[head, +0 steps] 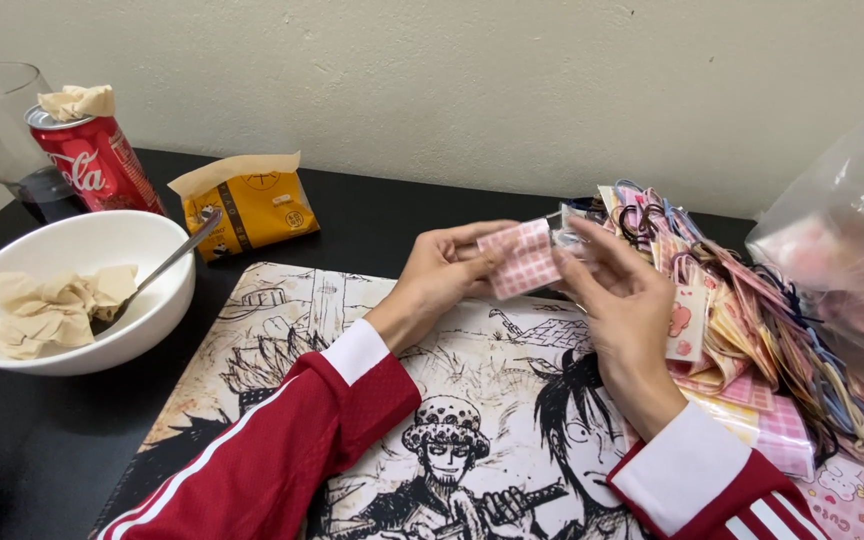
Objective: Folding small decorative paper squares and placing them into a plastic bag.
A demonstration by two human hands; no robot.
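Cut off at right edge: blurred plastic bag (842, 250), heap of hair ties and cards (752, 320). Above the bench (372, 220), left hand (442, 275) and right hand (617, 290) pinching pink checked card (522, 258); clear wrapper beside it hard to make out.

place: home, a lived-in table against a plain wall | signs: white bowl (72, 300) with spoon and crumpled napkins | red soda can (97, 160) | illustrated cartoon mat (372, 400) | snack packet (247, 210)
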